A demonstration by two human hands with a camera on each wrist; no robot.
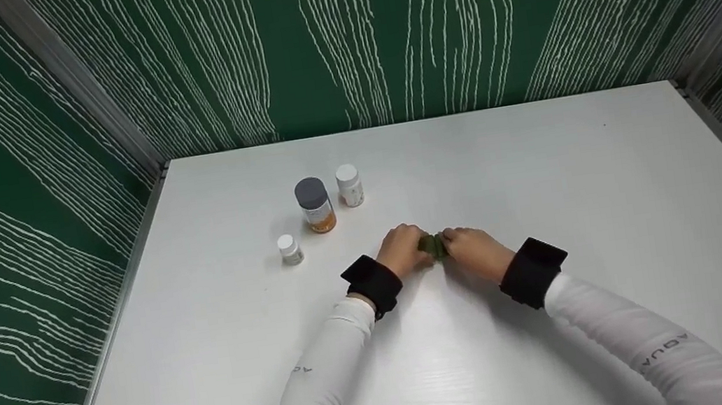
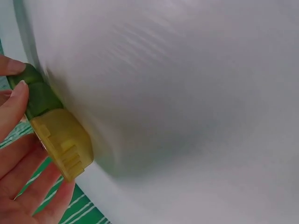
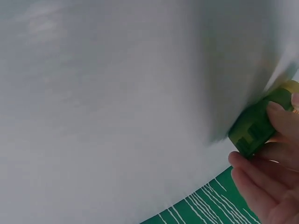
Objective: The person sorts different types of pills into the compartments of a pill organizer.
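Above the middle of the table, a small green-and-yellow plastic container (image 1: 433,247) is held between both hands. My left hand (image 1: 403,250) grips it from the left, around the yellow end (image 2: 65,142) in the left wrist view. From the right, my right hand (image 1: 478,253) pinches the green end (image 3: 254,128), thumb on top and fingers beneath. A ridged patch shows on the yellow part, and a seam crosses the green part. Fingers hide much of the container, so its exact kind is unclear.
Left of the hands stand a small white bottle (image 1: 291,250), an amber bottle with a grey cap (image 1: 315,205) and another white bottle (image 1: 350,185). The white table (image 1: 540,170) is bordered by green walls with white wavy lines (image 1: 339,43).
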